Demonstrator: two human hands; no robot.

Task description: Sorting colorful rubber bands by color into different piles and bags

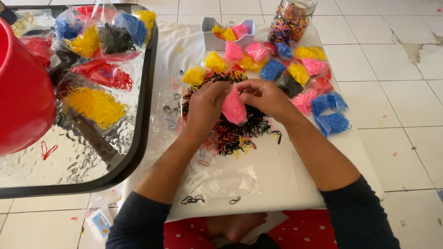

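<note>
Small pink bag (234, 108) of elastic bands: pinched between left hand (206, 105) and right hand (264, 95), both grasping its top, above a mixed pile of loose bands (230, 133) on the white sheet (277, 175). Filled coloured bags (300, 74) lie just beyond; glass jar (290, 20) behind them.

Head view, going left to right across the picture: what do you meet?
Red tub → black-rimmed tray of bagged bands → left hand → pink packet held by both hands → right hand → blue packets → bare floor tiles.

Single head-worn view, looking steeply down, close over white sheet (286, 180), floor tiles beyond
</note>
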